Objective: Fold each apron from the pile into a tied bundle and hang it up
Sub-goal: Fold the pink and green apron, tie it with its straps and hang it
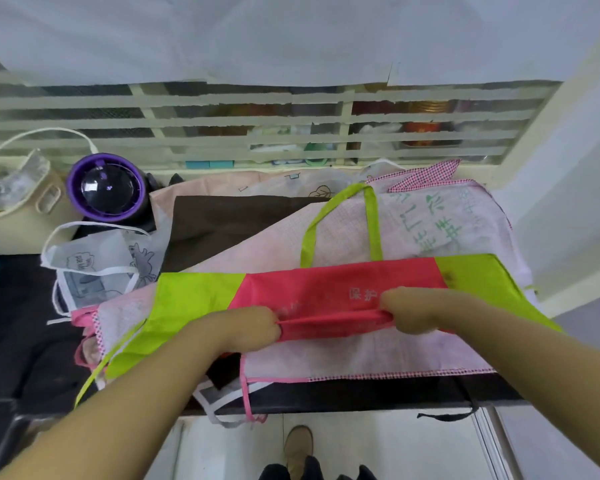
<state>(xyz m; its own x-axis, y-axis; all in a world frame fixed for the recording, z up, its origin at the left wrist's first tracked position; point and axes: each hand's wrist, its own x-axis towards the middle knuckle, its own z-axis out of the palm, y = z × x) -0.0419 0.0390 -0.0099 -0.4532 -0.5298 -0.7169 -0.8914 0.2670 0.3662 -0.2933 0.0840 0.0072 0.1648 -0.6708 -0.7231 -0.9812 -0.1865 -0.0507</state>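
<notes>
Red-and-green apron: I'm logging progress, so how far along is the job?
Done: no tied bundle or hung apron is in view. In hand: left hand and right hand pinch the near edge of the red-and-green apron, mid-fold. Left: tying, hanging, and the pile beneath.

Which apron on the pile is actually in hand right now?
The pink-and-lime apron on top: left hand and right hand pinch its folded pink edge. The brown apron and white cartoon apron lie untouched behind.
</notes>
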